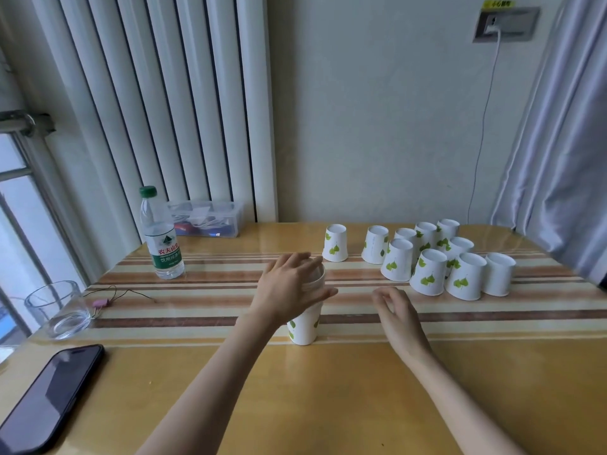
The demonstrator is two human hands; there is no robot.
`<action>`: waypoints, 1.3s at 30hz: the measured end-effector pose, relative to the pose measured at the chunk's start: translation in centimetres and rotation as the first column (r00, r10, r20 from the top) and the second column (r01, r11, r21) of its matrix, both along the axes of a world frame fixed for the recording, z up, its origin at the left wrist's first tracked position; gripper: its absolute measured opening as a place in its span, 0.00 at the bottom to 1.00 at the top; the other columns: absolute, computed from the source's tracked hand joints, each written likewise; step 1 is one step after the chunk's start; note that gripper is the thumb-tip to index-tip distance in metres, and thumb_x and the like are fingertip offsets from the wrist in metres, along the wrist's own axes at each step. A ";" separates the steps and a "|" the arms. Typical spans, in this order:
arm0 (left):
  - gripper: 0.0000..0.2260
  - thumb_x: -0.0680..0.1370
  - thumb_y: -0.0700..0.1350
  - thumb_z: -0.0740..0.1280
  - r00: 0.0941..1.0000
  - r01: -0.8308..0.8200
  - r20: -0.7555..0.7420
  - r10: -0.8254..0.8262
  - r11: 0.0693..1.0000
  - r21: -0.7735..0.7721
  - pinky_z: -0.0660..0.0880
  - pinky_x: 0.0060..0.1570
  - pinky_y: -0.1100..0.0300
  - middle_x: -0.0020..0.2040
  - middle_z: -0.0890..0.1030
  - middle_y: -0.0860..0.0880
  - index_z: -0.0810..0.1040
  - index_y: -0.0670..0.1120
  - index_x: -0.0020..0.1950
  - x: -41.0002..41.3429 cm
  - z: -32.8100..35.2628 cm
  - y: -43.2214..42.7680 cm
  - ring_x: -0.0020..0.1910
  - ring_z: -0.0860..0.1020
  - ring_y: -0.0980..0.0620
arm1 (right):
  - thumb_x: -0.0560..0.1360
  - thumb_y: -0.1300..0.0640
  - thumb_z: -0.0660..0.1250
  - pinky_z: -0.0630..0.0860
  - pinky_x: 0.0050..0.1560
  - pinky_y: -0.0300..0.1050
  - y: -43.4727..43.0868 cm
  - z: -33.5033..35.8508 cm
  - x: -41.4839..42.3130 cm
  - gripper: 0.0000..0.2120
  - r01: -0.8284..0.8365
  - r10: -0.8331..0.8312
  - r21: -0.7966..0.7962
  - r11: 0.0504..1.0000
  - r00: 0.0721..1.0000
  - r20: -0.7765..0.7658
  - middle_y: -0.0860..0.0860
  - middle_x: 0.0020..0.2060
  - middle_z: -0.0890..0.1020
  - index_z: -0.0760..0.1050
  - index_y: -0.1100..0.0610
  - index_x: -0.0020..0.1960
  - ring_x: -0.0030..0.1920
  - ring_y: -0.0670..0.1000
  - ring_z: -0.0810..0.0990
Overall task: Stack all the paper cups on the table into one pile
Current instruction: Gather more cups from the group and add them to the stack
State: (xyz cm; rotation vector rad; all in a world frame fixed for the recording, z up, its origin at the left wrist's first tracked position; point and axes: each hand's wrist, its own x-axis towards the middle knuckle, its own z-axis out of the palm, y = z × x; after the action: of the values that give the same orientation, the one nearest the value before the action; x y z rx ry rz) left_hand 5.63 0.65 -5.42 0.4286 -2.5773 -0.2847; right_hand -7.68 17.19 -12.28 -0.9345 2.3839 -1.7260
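Observation:
A small pile of white paper cups with green leaf prints (305, 326) stands upright near the table's middle. My left hand (289, 287) wraps around its upper part, covering the rims. My right hand (394, 310) hovers just right of the pile with fingers loosely curled and nothing in them. Several more leaf-print cups (430, 274) stand upside down in a cluster at the back right. Two others stand apart to the cluster's left, a single cup (335, 243) and another cup (374, 245).
A water bottle with a green cap (161, 234) stands at the back left, a clear plastic box (210, 218) behind it. A glass (59, 310) and a black phone (49, 395) lie at the left edge. A thin cord with a pink tag (101, 302) lies near the glass.

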 end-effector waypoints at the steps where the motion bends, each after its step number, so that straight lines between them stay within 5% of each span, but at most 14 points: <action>1: 0.29 0.71 0.65 0.64 1.000 -0.008 -0.008 0.008 1.000 -0.017 0.67 0.62 0.52 0.69 0.72 0.52 0.69 0.55 0.69 0.1 -0.4 0.0 0.68 0.67 0.50 | 0.78 0.57 0.60 0.66 0.54 0.41 0.0 -0.2 0.0 0.08 0.003 -0.003 0.009 1.000 1.000 -0.003 0.54 0.54 0.77 0.75 0.58 0.51 0.55 0.50 0.74; 7: 0.36 0.69 0.71 0.55 0.996 -0.013 0.083 0.027 0.987 -0.162 0.61 0.68 0.51 0.73 0.67 0.49 0.64 0.54 0.72 -0.1 0.4 -0.3 0.71 0.65 0.47 | 0.78 0.57 0.60 0.65 0.53 0.40 1.0 -0.9 -0.3 0.07 0.012 -0.013 0.034 0.999 1.000 0.009 0.52 0.53 0.75 0.75 0.58 0.51 0.55 0.49 0.73; 12: 0.20 0.75 0.56 0.63 0.937 0.107 -0.309 -0.163 0.976 -0.190 0.70 0.54 0.56 0.61 0.77 0.47 0.74 0.47 0.62 -1.3 0.4 3.8 0.55 0.76 0.47 | 0.77 0.57 0.62 0.66 0.56 0.41 3.8 -0.2 -2.9 0.08 0.067 -0.067 0.033 0.997 0.998 0.011 0.53 0.54 0.76 0.75 0.59 0.53 0.56 0.49 0.73; 14: 0.16 0.76 0.53 0.63 0.912 0.232 -0.323 -0.254 0.967 -0.106 0.72 0.52 0.57 0.59 0.77 0.48 0.74 0.47 0.61 -3.0 -0.6 5.8 0.54 0.76 0.49 | 0.76 0.57 0.62 0.67 0.56 0.42 5.2 -0.4 -4.6 0.09 0.127 -0.127 0.038 0.991 0.992 0.011 0.53 0.55 0.76 0.74 0.60 0.55 0.57 0.50 0.73; 17: 0.17 0.76 0.51 0.64 0.928 0.331 -0.253 -0.274 0.918 0.220 0.74 0.56 0.55 0.61 0.73 0.51 0.72 0.49 0.63 -6.2 -3.6 7.4 0.60 0.74 0.52 | 0.76 0.58 0.63 0.68 0.56 0.44 7.2 -1.1 -7.0 0.10 0.239 -0.240 0.024 0.971 0.971 0.014 0.54 0.55 0.76 0.73 0.60 0.55 0.59 0.52 0.73; 20: 0.23 0.75 0.50 0.67 0.966 0.257 -0.143 -0.214 0.791 0.555 0.69 0.64 0.56 0.67 0.68 0.49 0.66 0.49 0.69 -9.8 -7.1 7.4 0.66 0.70 0.50 | 0.74 0.57 0.66 0.71 0.58 0.50 8.0 -2.2 -9.2 0.11 0.365 -0.365 0.032 0.931 0.931 0.000 0.56 0.54 0.76 0.72 0.61 0.54 0.59 0.56 0.74; 26: 0.33 0.73 0.49 0.70 0.992 0.128 -0.108 -0.072 0.700 0.702 0.64 0.68 0.55 0.72 0.64 0.44 0.58 0.44 0.73 -17.1 -9.4 6.4 0.70 0.65 0.46 | 0.68 0.55 0.72 0.70 0.58 0.55 8.5 -2.3 -14.1 0.23 0.590 -0.591 0.049 0.806 0.807 -0.006 0.62 0.56 0.74 0.67 0.63 0.57 0.59 0.62 0.70; 32: 0.34 0.72 0.49 0.71 0.995 0.064 -0.097 0.011 0.672 0.738 0.67 0.63 0.54 0.70 0.68 0.41 0.59 0.42 0.73 -23.9 -9.6 5.8 0.68 0.68 0.43 | 0.65 0.49 0.73 0.71 0.58 0.58 7.5 -3.6 -17.2 0.34 0.567 -0.576 0.187 0.802 0.817 -0.005 0.60 0.61 0.75 0.64 0.61 0.64 0.61 0.64 0.70; 39: 0.32 0.69 0.61 0.69 0.981 -0.171 0.032 0.190 0.781 0.601 0.64 0.64 0.46 0.62 0.75 0.45 0.66 0.47 0.66 -26.8 -10.5 6.0 0.63 0.72 0.42 | 0.67 0.49 0.72 0.70 0.56 0.56 6.8 -3.9 -17.9 0.28 0.654 -0.649 0.281 0.703 0.751 -0.122 0.61 0.58 0.77 0.66 0.62 0.59 0.59 0.63 0.72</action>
State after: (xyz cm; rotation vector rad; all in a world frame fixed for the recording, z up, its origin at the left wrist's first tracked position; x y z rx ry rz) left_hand -21.19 6.66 -15.87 0.8830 -2.3387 -1.0471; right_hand -25.59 23.98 -16.19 -0.0224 3.1098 -1.3849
